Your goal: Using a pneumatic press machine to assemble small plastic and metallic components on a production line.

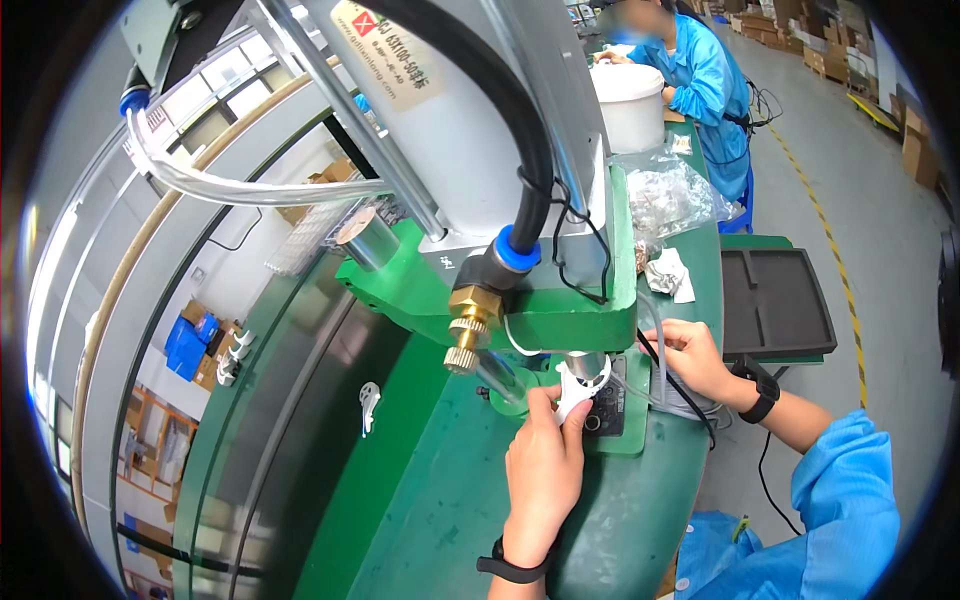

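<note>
My left hand (545,462) is closed on a white plastic part (572,392) with a curved, fork-like end, pinched between thumb and fingers. That part sits right below the metal ram (585,364) of a green pneumatic press (560,325), over its base plate (632,420). To the right of the press, my right hand (692,358) has its fingers curled together beside a black cable (672,375) and clear tubes. What its fingertips hold, if anything, is too small to make out. A second white plastic part (369,408) lies apart on the green surface at the left.
The press's grey cylinder (450,120) and brass fitting (468,330) hang close above my left hand. Behind the press are a clear plastic bag (675,195), crumpled white paper (670,275) and a white bucket (630,105). A co-worker in blue (708,90) sits farther back.
</note>
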Tool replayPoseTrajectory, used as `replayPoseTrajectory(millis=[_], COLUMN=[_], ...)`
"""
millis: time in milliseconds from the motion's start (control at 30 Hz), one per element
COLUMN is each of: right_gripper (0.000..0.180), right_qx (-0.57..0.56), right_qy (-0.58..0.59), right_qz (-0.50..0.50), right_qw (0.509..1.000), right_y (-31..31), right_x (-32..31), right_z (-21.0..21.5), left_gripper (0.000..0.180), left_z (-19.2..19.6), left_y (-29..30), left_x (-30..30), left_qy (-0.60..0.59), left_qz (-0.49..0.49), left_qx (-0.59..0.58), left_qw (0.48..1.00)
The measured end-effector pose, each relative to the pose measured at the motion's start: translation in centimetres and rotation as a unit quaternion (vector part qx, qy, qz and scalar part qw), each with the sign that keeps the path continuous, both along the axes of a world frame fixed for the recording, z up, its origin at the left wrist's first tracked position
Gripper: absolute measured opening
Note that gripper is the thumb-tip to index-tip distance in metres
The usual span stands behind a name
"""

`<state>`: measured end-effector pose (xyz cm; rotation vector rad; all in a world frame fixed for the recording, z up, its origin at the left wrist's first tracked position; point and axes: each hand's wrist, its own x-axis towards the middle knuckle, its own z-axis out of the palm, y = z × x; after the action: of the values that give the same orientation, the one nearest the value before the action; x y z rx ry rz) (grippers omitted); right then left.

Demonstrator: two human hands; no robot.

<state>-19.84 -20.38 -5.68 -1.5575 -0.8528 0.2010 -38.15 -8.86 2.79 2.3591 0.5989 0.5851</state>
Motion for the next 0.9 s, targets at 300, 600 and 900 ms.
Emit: replayPoseTrajectory(millis=[300, 600, 900], right_gripper=[0.016, 0.018, 0.013], right_qx=[0.059, -0.023, 0.016], right_qy=[0.095, 0.033, 0.056], right_qz=[0.070, 0.215, 0.313], right_qw=[0.991, 0.976, 0.948], right_y=[-0.5, 1.9, 4.0], right_x=[1.8, 2.3, -0.8], right_z=[3.2, 6.4, 9.7], left_gripper=[0.023, 0.022, 0.023], left_z=[0.0, 0.2, 0.0], left_y=[-0.2, 0.2, 0.3], left_x=[-0.2, -0.3, -0.5], left_qy=[-0.021, -0.041, -0.038], left_qz=[0.022, 0.017, 0.014], left_qx=[0.032, 0.032, 0.022], left_qw=[0.999, 0.999, 0.999])
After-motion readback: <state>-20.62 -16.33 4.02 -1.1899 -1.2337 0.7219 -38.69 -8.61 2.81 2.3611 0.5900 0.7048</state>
